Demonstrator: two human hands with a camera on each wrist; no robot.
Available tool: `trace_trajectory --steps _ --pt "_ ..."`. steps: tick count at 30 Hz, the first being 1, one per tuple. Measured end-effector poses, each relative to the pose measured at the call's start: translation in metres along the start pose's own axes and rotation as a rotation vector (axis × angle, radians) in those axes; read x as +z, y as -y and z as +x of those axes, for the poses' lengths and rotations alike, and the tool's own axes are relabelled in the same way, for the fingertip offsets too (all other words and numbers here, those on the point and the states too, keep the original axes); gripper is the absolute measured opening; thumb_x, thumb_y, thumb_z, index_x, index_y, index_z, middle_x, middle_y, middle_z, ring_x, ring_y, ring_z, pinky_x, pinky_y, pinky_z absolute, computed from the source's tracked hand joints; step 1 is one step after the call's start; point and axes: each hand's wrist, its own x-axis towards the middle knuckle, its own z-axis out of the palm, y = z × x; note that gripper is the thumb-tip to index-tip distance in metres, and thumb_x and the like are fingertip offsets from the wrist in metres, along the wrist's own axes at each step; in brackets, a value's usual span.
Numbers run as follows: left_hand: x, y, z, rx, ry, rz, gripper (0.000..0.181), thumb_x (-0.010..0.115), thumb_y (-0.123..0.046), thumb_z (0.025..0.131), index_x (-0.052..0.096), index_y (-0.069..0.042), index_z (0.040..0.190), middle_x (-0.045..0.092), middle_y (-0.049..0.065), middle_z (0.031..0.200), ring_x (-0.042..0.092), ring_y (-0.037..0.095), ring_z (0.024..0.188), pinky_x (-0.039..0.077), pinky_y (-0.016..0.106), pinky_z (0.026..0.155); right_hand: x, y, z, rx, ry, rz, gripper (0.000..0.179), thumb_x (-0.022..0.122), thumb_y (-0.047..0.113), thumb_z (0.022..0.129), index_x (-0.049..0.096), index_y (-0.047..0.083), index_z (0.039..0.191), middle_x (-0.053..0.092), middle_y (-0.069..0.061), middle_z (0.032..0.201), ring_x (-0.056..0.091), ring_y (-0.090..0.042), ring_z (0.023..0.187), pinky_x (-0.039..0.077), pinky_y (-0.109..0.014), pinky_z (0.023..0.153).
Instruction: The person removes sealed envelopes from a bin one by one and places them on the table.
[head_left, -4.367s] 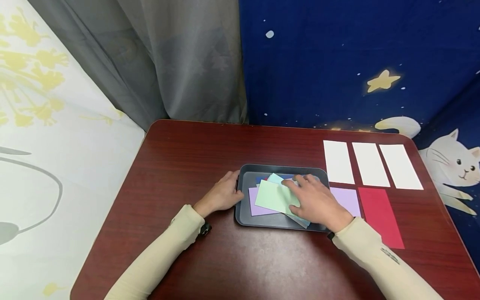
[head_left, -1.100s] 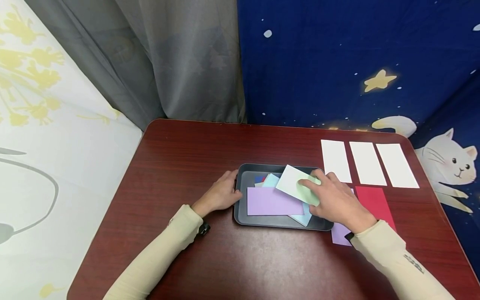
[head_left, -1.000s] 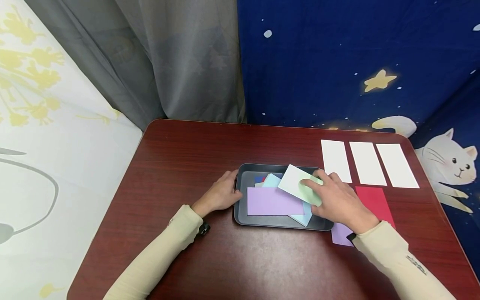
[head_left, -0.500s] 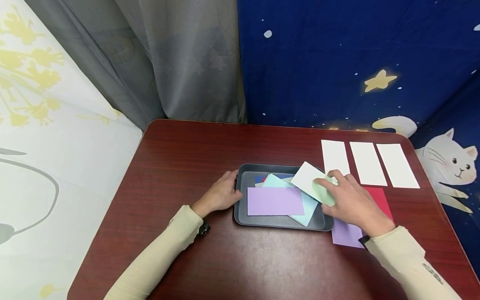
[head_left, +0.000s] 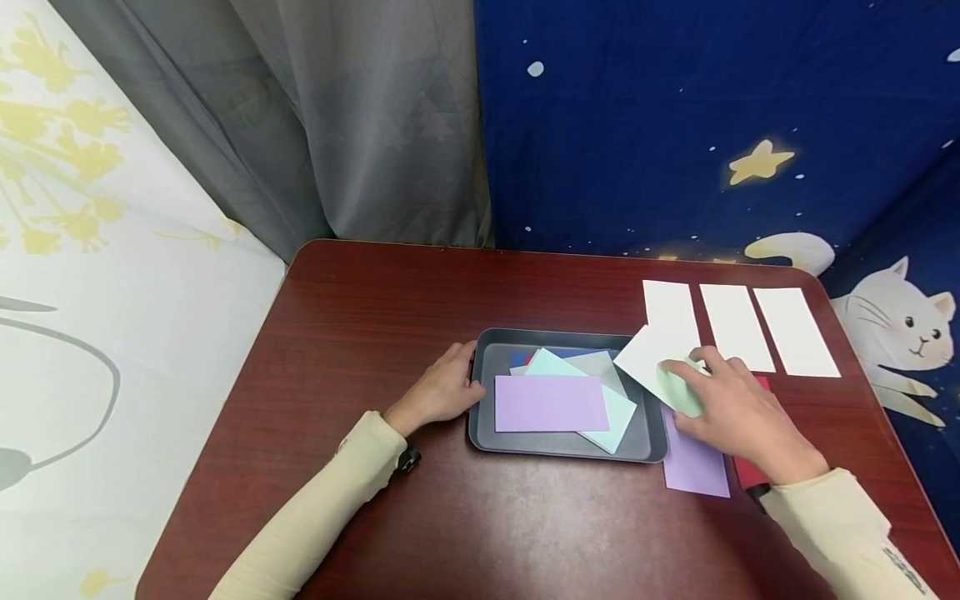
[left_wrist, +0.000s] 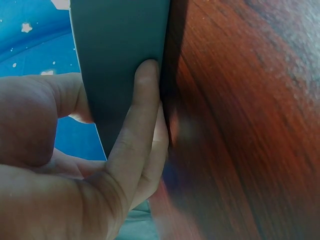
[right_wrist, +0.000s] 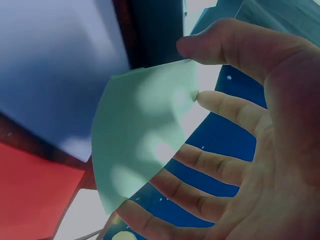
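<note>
My left hand (head_left: 442, 385) grips the left end of a dark grey tray (head_left: 637, 440). In the left wrist view its fingers lie along the outer wall of the tray (left_wrist: 117, 55), with the thumb across the rim. My right hand (head_left: 738, 408) holds a pale green card (head_left: 678, 392) by its edges, tilted over the tray's right rim; glare whitens its far half. The right wrist view shows the card (right_wrist: 135, 125) bowed between thumb and fingertips. Inside the tray lie a lilac card (head_left: 551, 403), a light aqua card (head_left: 618, 417), a greyish card (head_left: 600, 367) and a blue piece (head_left: 519, 359).
Three white cards (head_left: 738, 325) stand in a row at the back right of the reddish-brown table (head_left: 390, 300). Right of the tray lies another lilac card (head_left: 693, 467), beside a red card (head_left: 748, 475) mostly under my right hand. Curtains hang behind the table.
My right hand has lifted the pale green card off the pile and carried it right, past the tray's right rim, uncovering the lilac and aqua cards. The left hand stays at the tray.
</note>
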Motion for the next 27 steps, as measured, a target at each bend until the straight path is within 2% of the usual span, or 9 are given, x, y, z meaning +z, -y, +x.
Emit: trace_trajectory --steps 4,7,12,16,19,23,27 --pt "0.010 0.015 0.008 0.011 -0.018 0.012 0.088 0.069 -0.023 0.090 0.037 0.000 0.169 0.055 0.008 0.140 0.059 0.019 0.088 0.049 0.050 0.092 0.001 -0.010 -0.007 0.024 -0.008 0.017 0.071 0.086 0.020 0.081 0.064 0.014 0.149 0.051 -0.026 0.139 0.054 -0.053 0.110 0.056 -0.060 0.061" --pt "0.011 0.017 0.009 0.009 -0.016 0.012 0.089 0.070 -0.025 0.090 0.037 -0.003 0.170 0.055 0.006 0.141 0.060 0.020 0.087 0.050 0.050 0.092 0.003 -0.017 -0.013 0.029 -0.018 0.022 0.070 0.085 0.020 0.082 0.064 0.013 0.148 0.051 -0.026 0.139 0.054 -0.055 0.110 0.056 -0.062 0.064" --pt "0.011 0.017 0.009 -0.005 -0.008 -0.002 0.088 0.069 -0.024 0.091 0.037 -0.003 0.170 0.055 0.006 0.141 0.060 0.019 0.087 0.049 0.049 0.093 0.005 -0.031 -0.022 0.033 -0.035 0.012 0.070 0.087 0.021 0.080 0.063 0.011 0.146 0.052 -0.027 0.133 0.055 -0.058 0.108 0.055 -0.067 0.069" --pt "0.010 0.015 0.008 -0.005 -0.005 -0.011 0.086 0.067 -0.022 0.092 0.036 -0.003 0.170 0.055 0.006 0.139 0.060 0.017 0.082 0.051 0.045 0.086 0.006 -0.041 -0.030 0.068 -0.026 0.005 0.072 0.089 0.022 0.079 0.062 0.009 0.145 0.051 -0.031 0.134 0.054 -0.058 0.106 0.054 -0.068 0.071" --pt "0.009 0.014 0.007 -0.002 -0.005 -0.011 0.085 0.065 -0.022 0.092 0.036 -0.004 0.170 0.055 0.005 0.139 0.060 0.016 0.079 0.051 0.043 0.080 0.007 -0.048 -0.035 0.121 0.012 0.010 0.075 0.090 0.023 0.080 0.060 0.007 0.147 0.047 -0.033 0.139 0.051 -0.060 0.108 0.054 -0.070 0.072" --pt "0.009 0.012 0.006 -0.002 -0.008 -0.013 0.086 0.066 -0.023 0.092 0.036 -0.004 0.170 0.055 0.006 0.141 0.060 0.017 0.081 0.051 0.043 0.080 0.007 -0.058 -0.043 0.180 0.055 0.025 0.080 0.091 0.024 0.080 0.056 0.005 0.150 0.041 -0.036 0.143 0.046 -0.062 0.110 0.055 -0.071 0.069" --pt "0.004 0.005 0.003 -0.009 -0.004 -0.014 0.086 0.067 -0.022 0.092 0.036 -0.002 0.169 0.055 0.007 0.142 0.058 0.018 0.085 0.050 0.043 0.085 0.008 -0.070 -0.052 0.208 0.067 0.025 0.082 0.091 0.024 0.081 0.054 0.004 0.151 0.041 -0.036 0.138 0.046 -0.061 0.107 0.054 -0.069 0.068"
